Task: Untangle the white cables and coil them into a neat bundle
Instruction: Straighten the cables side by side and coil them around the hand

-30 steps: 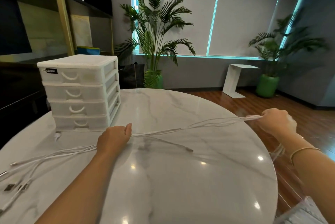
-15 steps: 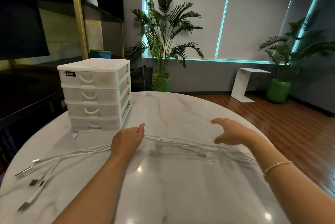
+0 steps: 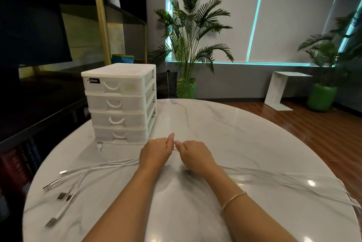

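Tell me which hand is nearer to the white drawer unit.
Left. The left hand grips the white cables just in front of the drawer unit; the right hand is beside it, farther right.

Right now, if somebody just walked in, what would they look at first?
Probably the two hands, left hand and right hand, meeting at the middle of the round marble table and gripping the white cables. The cables fan out to the left, ending in plugs near the table's edge, and trail off to the right edge too. Next would be the white drawer box standing just behind the hands, on the left.
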The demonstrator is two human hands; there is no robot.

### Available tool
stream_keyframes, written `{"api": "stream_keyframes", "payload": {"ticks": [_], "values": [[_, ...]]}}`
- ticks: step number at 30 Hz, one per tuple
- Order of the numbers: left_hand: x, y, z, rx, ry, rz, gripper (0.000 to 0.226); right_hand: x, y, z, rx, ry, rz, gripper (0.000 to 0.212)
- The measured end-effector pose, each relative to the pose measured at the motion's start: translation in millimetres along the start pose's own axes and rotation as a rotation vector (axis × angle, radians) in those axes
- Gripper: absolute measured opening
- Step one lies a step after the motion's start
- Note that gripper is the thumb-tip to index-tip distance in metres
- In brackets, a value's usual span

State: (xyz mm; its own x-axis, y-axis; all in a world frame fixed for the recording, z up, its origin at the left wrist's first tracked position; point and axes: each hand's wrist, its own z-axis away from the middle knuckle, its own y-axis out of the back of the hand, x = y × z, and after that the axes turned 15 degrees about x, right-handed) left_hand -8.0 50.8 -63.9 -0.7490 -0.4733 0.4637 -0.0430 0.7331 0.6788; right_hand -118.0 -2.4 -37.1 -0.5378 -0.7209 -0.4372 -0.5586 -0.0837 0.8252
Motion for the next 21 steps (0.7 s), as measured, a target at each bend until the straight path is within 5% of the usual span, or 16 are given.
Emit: {"api": "stream_keyframes", "payload": {"ticks": [8, 21], "values": [[0.8, 6.6, 2.3, -0.107, 0.005, 0.221, 0.059, 8.1, 10.8, 5.4, 0.116, 0.221, 0.101, 0.049], [26.5, 8.2, 12.8, -0.434, -0.121, 0.210, 0.044, 59.8, 14.6, -17.1, 0.292, -0.155, 0.212, 0.048]]}}
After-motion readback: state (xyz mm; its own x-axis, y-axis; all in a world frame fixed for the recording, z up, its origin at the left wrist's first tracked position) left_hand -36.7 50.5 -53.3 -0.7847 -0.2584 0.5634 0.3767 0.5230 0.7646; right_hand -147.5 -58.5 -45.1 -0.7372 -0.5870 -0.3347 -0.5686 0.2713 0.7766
